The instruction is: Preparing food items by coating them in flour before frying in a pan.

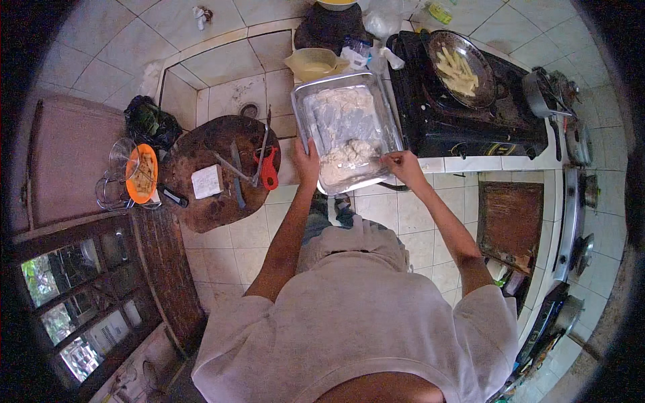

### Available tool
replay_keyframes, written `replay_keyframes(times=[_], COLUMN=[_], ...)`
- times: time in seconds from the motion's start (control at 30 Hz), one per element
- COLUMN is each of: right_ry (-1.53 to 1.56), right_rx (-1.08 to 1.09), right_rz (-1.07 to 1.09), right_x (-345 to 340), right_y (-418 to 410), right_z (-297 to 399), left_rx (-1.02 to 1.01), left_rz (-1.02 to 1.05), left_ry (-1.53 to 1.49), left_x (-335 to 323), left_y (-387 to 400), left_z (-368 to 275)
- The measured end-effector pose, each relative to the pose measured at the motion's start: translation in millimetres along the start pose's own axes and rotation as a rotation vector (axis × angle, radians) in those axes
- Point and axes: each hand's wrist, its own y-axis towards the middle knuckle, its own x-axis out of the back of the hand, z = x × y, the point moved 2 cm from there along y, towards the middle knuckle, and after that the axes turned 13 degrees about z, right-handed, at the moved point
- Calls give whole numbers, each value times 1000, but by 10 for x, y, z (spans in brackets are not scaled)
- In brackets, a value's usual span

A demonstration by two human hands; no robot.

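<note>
A rectangular metal tray (332, 90) is tilted in front of me, its near end towards my body. White flour (342, 103) coats its bottom, with a lumpy floured heap (358, 149) near the close end. My left hand (306, 161) grips the tray's left side, thumb on the rim. At the right near corner, my right hand (403, 166) reaches over the rim with thumb and fingers pinched beside the heap. Whether a thin utensil is between those fingers is too blurred to tell.
Right of the tray, a frying pan (453, 95) with pale strips stands on a black gas stove (428, 126). A yellow bowl (315, 65) sits behind. To the left, a round wooden board (211, 141) bears a knife (237, 176), red-handled peeler (269, 169) and white block (206, 181); an orange plate (133, 186) is beside it.
</note>
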Motion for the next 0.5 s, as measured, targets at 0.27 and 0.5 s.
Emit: replay_keyframes(times=[0.27,0.5], right_ry=[-92,-194], right_rx=[41,63], right_rz=[31,-62], right_x=[-384,-213], right_y=[-75,107], right_z=[92,261], left_rx=[18,-12], left_rz=[-26,5], left_ry=[26,-37], left_x=[-63,-63], left_y=[42,25], left_z=[81,12])
